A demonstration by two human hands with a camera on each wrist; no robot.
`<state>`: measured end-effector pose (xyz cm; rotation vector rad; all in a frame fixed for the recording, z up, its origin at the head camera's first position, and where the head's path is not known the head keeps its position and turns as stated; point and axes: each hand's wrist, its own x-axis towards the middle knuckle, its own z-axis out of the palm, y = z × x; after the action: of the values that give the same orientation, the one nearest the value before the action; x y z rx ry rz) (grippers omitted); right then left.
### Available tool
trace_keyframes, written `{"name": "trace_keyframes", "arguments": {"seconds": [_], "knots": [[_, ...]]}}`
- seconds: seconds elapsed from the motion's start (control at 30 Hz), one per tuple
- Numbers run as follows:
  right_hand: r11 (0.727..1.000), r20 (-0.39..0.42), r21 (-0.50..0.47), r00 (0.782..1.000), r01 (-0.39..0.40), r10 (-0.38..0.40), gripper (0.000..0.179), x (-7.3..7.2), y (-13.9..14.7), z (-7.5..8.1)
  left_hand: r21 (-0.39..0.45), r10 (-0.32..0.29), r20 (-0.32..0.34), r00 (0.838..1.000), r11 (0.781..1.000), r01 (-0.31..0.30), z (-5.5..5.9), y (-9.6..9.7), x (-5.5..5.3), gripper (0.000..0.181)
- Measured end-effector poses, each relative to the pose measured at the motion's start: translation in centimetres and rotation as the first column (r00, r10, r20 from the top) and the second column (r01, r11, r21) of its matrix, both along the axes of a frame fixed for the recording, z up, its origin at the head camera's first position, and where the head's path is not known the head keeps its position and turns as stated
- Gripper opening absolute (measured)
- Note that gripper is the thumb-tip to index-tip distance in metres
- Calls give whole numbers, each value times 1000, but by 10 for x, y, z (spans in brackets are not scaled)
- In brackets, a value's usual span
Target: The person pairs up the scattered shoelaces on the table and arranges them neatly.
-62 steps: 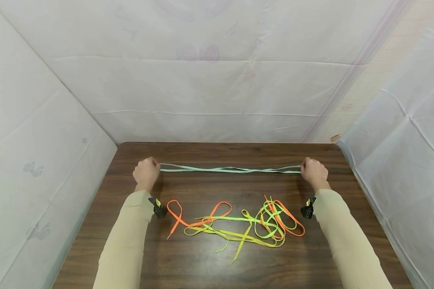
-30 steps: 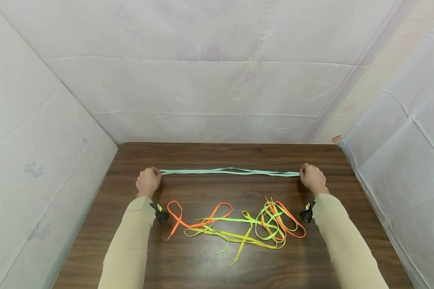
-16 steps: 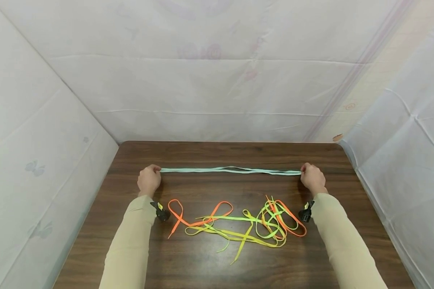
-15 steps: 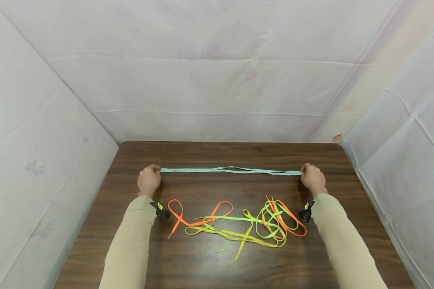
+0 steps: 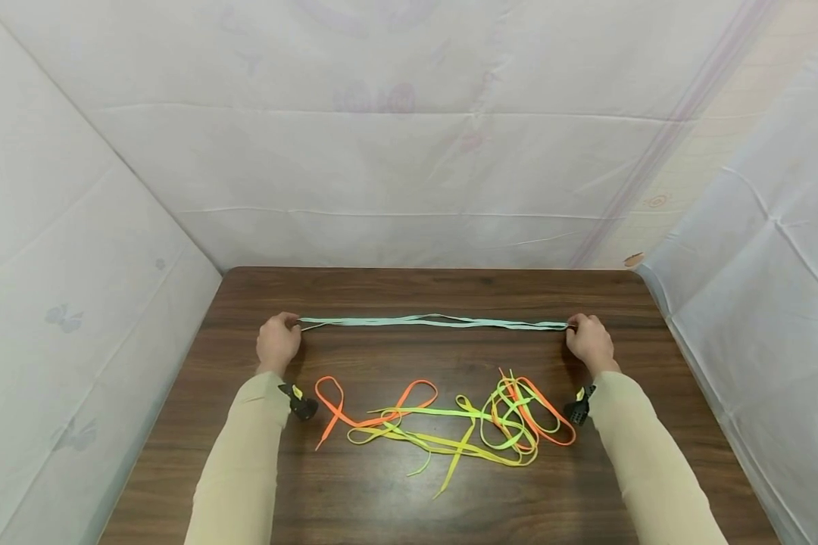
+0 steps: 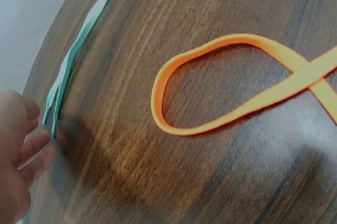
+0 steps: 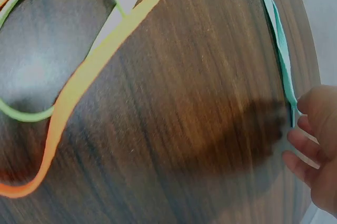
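Observation:
A pale mint-green shoelace (image 5: 409, 321), doubled into several strands, stretches straight across the far part of the brown wooden table. At its left end, my left hand (image 5: 278, 341) has its fingers loosely parted, with narrow lace tips right at the fingertips in the left wrist view. My right hand (image 5: 590, 341) is at the other end. In the right wrist view its bent fingers are spread apart, and the mint lace (image 7: 284, 60) reaches the foremost fingertip. Part of the right lace end is hidden by the fingers.
Nearer the body lies an orange shoelace (image 5: 337, 409), crossed over itself in loops. Yellow (image 5: 460, 446) and lime-green shoelaces (image 5: 436, 412) tangle with it, bunched towards the right. White sheeting (image 5: 409, 182) rises behind the wooden table (image 5: 354, 499) and along both sides.
Both hands have lowered the mint shoelace onto the table, and its strands have drawn closer together. Since half a second ago the fingers have loosened at its ends. The bright laces have stayed put.

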<state>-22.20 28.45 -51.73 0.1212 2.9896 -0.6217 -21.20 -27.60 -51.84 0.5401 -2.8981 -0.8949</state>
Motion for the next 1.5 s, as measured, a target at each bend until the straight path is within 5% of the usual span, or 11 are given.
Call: {"name": "trace_keyframes", "arguments": {"seconds": [0.43,0.73,1.13,1.5], "knots": [[997,-11,61,999,-41,42,34,6,7,-1,-46,-72,-55,996,997,70,13,-10,5,25],[988,15,70,990,-140,139,36,15,5,2,-55,-145,-136,980,989,139,16,-5,14,18],[973,-72,74,972,-218,223,37,25,-9,0,-70,-296,-148,944,955,288,20,9,39,18],[958,-150,47,946,-282,286,39,33,-35,-4,-146,-432,-97,896,897,417,26,23,64,27]]}}
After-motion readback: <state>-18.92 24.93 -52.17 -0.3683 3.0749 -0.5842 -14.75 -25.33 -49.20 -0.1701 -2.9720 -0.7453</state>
